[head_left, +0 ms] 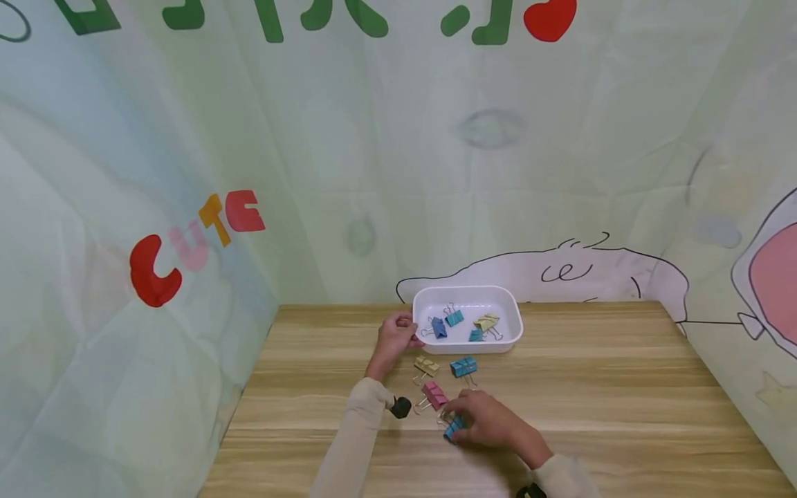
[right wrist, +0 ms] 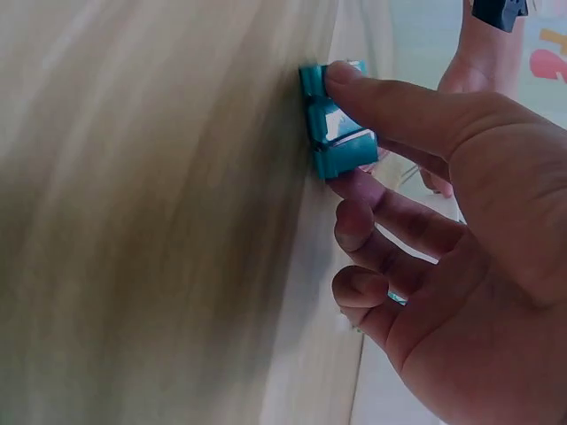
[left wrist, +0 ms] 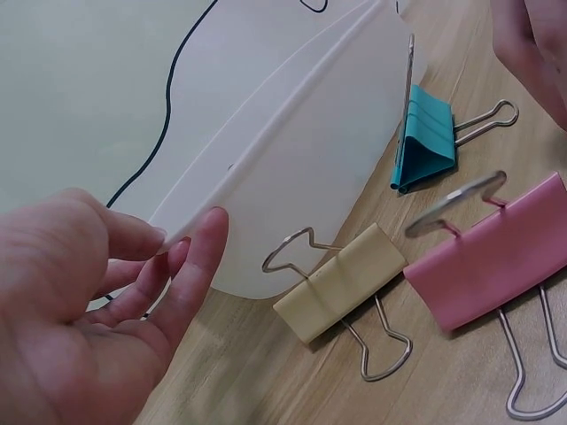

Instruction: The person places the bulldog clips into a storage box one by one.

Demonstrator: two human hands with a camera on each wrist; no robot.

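Observation:
My left hand (head_left: 395, 337) pinches the left rim of a white plastic tray (head_left: 467, 348) between thumb and fingers, as the left wrist view also shows. With thumb and fingertips, my right hand (head_left: 492, 418) pinches a blue-teal binder clip (right wrist: 344, 142) low over the wooden table. Beside that hand lies a pink binder clip (head_left: 434, 395). A yellow binder clip (head_left: 426, 366) and another blue-teal binder clip (left wrist: 430, 133) lie between it and the tray. Inside the tray are several clips, among them a blue clip (head_left: 438, 328) and a yellow clip (head_left: 486, 322).
The wooden table (head_left: 623, 401) reaches back to a printed cloth (head_left: 373, 159) that hangs behind and at the sides. The tray stands near the table's back edge, close to the cloth. A dark wrist camera (head_left: 400, 407) sits on the left wrist.

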